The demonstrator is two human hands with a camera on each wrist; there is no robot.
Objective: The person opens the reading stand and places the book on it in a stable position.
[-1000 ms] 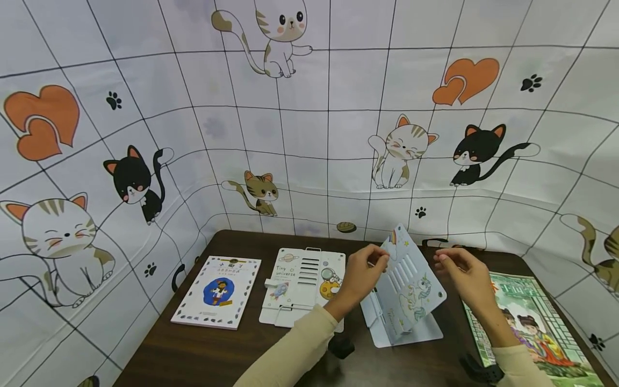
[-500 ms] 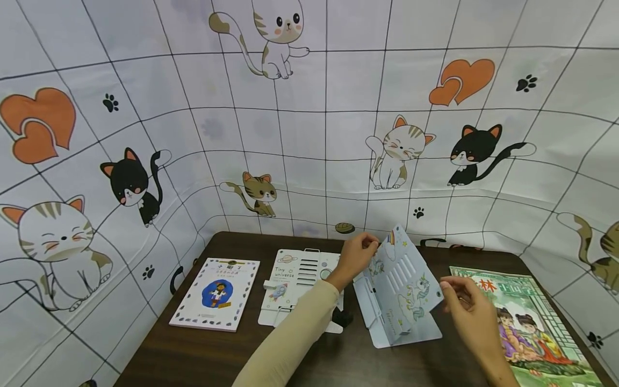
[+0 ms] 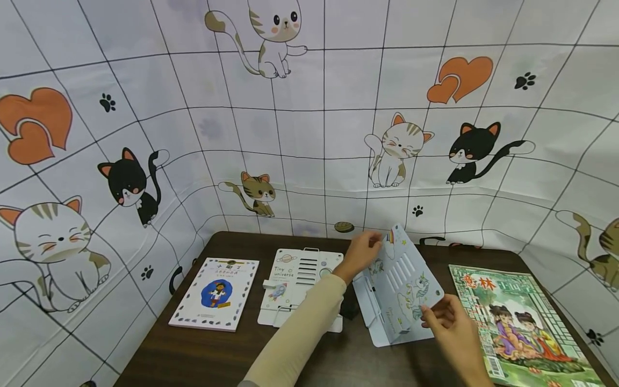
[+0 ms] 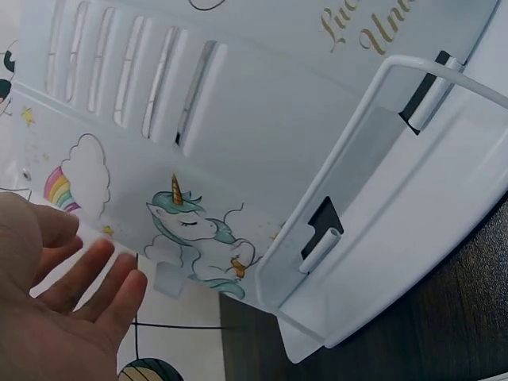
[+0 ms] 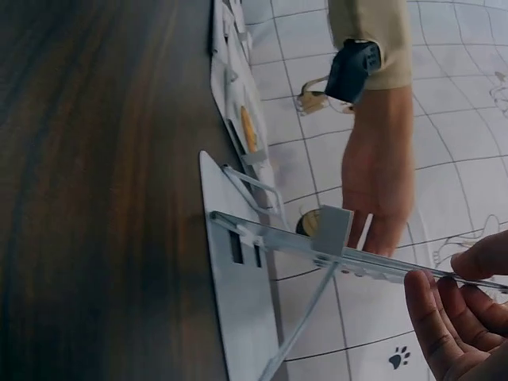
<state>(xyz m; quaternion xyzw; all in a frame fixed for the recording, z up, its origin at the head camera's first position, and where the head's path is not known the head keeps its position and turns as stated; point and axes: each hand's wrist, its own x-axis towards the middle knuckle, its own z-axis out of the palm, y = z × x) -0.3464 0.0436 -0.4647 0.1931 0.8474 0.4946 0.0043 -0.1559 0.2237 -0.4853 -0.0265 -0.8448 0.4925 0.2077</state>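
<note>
A pale book stand printed with unicorns stands unfolded on the table, its slotted back panel tilted up from a flat base. My right hand pinches the panel's right edge, low near the corner; the right wrist view shows the thumb on one face and fingers on the other. At the upper left edge is my left hand, its fingers loosely bent beside the rainbow corner in the left wrist view. Whether they touch the panel I cannot tell. A wire page holder spans the stand's lower lip.
Left of it a second book stand, marked "Tiny universe", lies flat, partly behind my left sleeve. A white book lies at the far left of the brown table. A green magazine lies at the right.
My right hand has come down and left from above the magazine onto the panel's right edge. My left hand has shifted slightly up and left, its fingers looser. The panel has turned slightly.
</note>
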